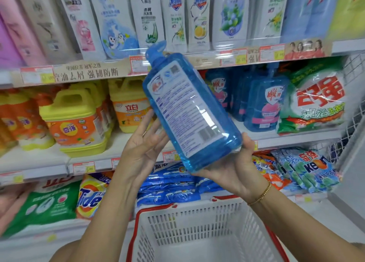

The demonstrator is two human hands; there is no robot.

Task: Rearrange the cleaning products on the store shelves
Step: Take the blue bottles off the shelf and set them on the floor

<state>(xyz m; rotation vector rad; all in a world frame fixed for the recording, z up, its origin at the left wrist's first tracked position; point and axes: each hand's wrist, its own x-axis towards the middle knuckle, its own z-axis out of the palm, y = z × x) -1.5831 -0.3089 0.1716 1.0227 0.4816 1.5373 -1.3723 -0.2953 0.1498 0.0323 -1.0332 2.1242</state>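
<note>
The blue pump bottle [189, 111] is held in mid-air in front of the shelves, tilted with its pump towards the upper left and its printed back label facing the person, probably so that it can be read or checked before it is placed. The right hand [233, 170] cups the bottle's base from below, with the fingers curled under it and the thumb on its lower right edge, and so carries the weight. The left hand [142, 145] is spread flat with straight fingers at the bottle's lower left side, apparently to steady it. Whether it actually touches cannot be told.

Behind and to the right of the bottle, matching blue bottles [264, 103] stand on the middle shelf [296, 137], which is likely where it belongs. Left of it stand yellow jugs [75, 121]. Directly below it is a white basket [177, 208] with a red rim.
</note>
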